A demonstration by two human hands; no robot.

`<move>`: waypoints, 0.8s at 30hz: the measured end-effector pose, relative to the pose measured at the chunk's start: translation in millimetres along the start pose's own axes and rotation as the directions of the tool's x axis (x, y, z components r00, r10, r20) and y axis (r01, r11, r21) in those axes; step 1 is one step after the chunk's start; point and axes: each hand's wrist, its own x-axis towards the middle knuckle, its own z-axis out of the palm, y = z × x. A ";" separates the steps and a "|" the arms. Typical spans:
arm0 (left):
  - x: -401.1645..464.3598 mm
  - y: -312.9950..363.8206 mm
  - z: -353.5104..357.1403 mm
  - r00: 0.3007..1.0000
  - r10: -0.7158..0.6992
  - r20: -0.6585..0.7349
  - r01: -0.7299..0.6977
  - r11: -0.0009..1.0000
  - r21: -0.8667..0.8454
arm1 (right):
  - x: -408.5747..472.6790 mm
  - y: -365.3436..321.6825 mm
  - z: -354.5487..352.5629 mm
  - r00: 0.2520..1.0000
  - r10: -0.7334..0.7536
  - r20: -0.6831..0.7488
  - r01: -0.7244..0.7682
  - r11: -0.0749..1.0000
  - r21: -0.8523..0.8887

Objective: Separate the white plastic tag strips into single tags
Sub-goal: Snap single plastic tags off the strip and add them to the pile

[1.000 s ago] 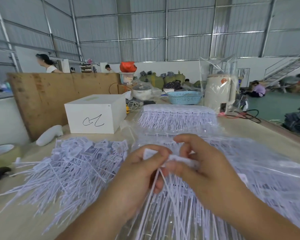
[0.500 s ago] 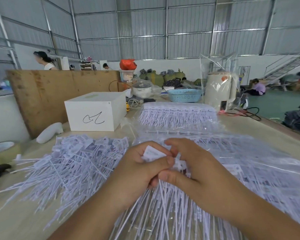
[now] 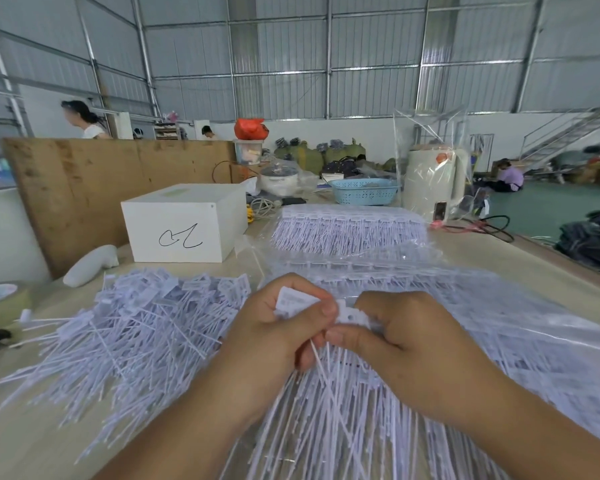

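table centre: both hands pinch one tag strip above piles.

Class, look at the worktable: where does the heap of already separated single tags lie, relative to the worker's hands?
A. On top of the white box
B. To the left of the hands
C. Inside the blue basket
B: the loose single tags sprawl left of the left hand.
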 end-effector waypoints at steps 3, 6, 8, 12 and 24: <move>-1.7 1.1 8.5 0.996 -0.053 -0.073 0.040 0.984 -0.174 | -0.3 -6.5 5.1 0.991 -0.001 -0.136 0.005 1.000 0.031; -2.0 1.5 12.4 0.986 -0.128 -0.109 0.081 0.932 -0.354 | -1.1 -12.4 13.5 0.977 0.017 -0.214 -0.006 0.998 0.055; -1.6 2.1 13.0 0.983 -0.156 -0.100 0.096 0.891 -0.443 | -0.5 -15.1 18.0 0.964 -0.001 -0.266 0.001 1.000 0.002; -2.0 4.6 11.4 0.987 -0.140 -0.077 0.081 0.852 -0.517 | 1.9 -21.7 23.3 0.930 -0.078 -0.359 0.052 0.995 -0.081; 3.3 8.8 -0.6 0.961 -0.073 -0.265 0.031 0.987 -0.158 | 10.4 -15.5 13.0 0.962 -0.203 -0.182 0.145 0.947 -0.287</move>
